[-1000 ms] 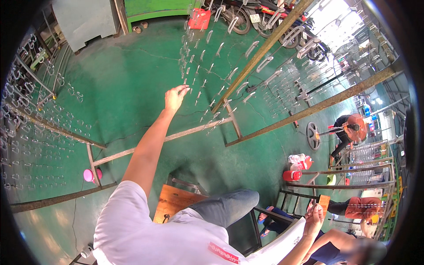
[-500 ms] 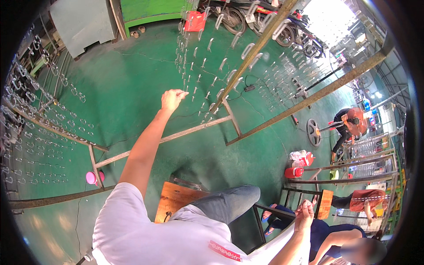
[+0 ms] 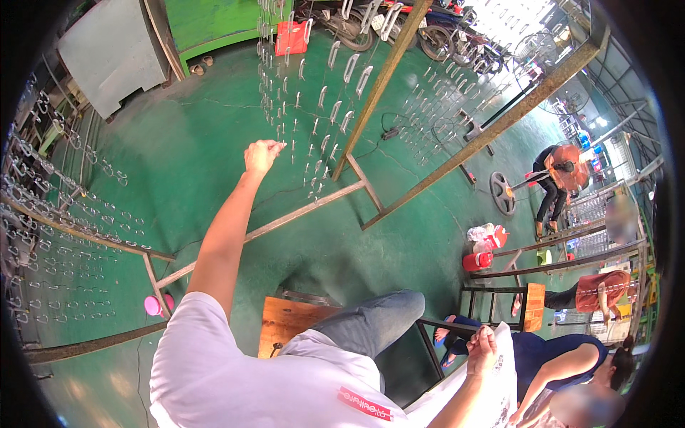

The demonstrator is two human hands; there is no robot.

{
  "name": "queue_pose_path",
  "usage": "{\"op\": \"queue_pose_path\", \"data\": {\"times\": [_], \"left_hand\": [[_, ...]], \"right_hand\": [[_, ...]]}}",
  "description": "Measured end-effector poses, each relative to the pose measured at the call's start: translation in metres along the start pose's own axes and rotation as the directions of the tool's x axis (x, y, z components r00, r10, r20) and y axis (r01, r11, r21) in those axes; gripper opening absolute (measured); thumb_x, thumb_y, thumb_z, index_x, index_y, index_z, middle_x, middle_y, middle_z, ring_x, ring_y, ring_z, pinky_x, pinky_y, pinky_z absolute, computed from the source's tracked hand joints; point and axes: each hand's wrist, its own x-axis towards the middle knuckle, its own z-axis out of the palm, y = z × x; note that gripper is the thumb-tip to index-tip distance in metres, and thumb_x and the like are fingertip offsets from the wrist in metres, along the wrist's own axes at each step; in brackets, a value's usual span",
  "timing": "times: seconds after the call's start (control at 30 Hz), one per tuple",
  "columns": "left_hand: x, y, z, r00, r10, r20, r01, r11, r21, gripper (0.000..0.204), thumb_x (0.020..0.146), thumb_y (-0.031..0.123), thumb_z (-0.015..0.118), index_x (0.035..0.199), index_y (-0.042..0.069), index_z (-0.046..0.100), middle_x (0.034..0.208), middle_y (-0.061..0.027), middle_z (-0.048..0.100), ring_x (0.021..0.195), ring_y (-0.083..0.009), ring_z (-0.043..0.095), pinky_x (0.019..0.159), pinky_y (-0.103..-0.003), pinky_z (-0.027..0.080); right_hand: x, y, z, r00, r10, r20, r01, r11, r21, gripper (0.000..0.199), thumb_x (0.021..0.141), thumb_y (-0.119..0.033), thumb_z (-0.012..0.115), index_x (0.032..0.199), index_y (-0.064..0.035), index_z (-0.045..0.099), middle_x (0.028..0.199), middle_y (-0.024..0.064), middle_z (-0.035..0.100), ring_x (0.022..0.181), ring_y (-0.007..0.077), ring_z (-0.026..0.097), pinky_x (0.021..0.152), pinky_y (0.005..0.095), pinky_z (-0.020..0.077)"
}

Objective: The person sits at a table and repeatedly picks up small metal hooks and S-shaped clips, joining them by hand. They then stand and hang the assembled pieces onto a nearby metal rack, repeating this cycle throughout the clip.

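My left hand reaches far forward with its thumb and fingers pinched together. It is at the lower end of hanging strands of small metal loops; what is between the fingertips is too small to make out. Closer in, at lower right, my right hand is closed, fingers pressed together, over a white sheet or bag. Whatever it holds is hidden. More rows of hanging silver metal loops are just beyond my left hand.
Brown metal frame bars cross ahead, and more hanging loops are at left. A wooden stool is beside my leg. Beside my right arm, a person in dark blue bends over. Red containers stand on the green floor.
The view has shifted, and the strands and frame appear farther left. My left hand stays pinched at the strand ends. More of the white sheet or bag shows beside my closed right hand.
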Motion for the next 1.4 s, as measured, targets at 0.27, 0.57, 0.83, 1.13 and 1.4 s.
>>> {"op": "queue_pose_path", "data": {"times": [0.27,0.57,0.83,1.13,1.4], "left_hand": [[0.006,-0.012,0.005,0.999,0.034,-0.028,-0.033,0.999,0.016,0.032,0.083,0.046,0.061,0.081,0.017,0.073,0.067,-0.0018,0.068,0.067,-0.0214,0.065,0.07,-0.037,0.05],[-0.135,-0.034,0.05,0.895,-0.008,0.447,0.062,0.992,-0.106,0.036,0.08,0.043,0.069,0.07,0.009,0.072,0.058,-0.0067,0.064,0.054,-0.0158,0.06,0.052,-0.035,0.046],[-0.326,0.198,0.058,-0.072,0.695,0.716,0.432,0.669,-0.606,0.02,0.089,0.016,0.062,0.09,-0.002,0.071,0.077,-0.0059,0.067,0.074,-0.0122,0.061,0.073,-0.026,0.048],[-0.465,0.327,0.085,-0.66,0.554,0.508,0.123,0.746,-0.654,0.009,0.084,0.009,0.065,0.085,0.003,0.073,0.074,-0.0031,0.063,0.07,-0.0098,0.057,0.062,-0.025,0.042],[-0.6,0.366,0.097,-0.934,0.229,0.274,-0.044,0.688,-0.724,0.019,0.078,0.015,0.071,0.095,0.006,0.072,0.084,-0.0056,0.067,0.077,-0.0123,0.061,0.073,-0.026,0.046]], "right_hand": [[-0.006,0.008,0.005,0.999,0.039,-0.009,-0.039,0.999,0.013,0.009,0.091,-0.018,0.06,0.092,-0.0083,0.059,0.074,-0.0029,0.053,0.064,0.0068,0.049,0.053,0.0201,0.0389],[-0.043,0.044,0.052,0.99,0.118,0.081,-0.083,0.935,-0.346,0.019,0.088,-0.016,0.064,0.101,-0.0028,0.065,0.087,0.0012,0.062,0.075,0.009,0.056,0.067,0.0229,0.0457],[-0.1,0.067,0.097,0.99,-0.142,0.017,0.142,0.99,-0.007,0.018,0.09,-0.016,0.062,0.1,-0.0024,0.067,0.095,0.0052,0.058,0.088,0.0141,0.058,0.079,0.027,0.0462],[-0.2,0.068,0.0,0.847,-0.055,-0.528,0.343,0.816,0.466,0.012,0.087,-0.007,0.064,0.095,0.0006,0.06,0.083,0.0041,0.059,0.072,0.01,0.057,0.066,0.0231,0.046],[-0.289,0.102,-0.063,0.514,-0.096,-0.853,0.467,0.865,0.184,0.004,0.083,0.001,0.064,0.087,0.0,0.063,0.088,0.0062,0.058,0.08,0.0122,0.056,0.071,0.0245,0.045]]}}
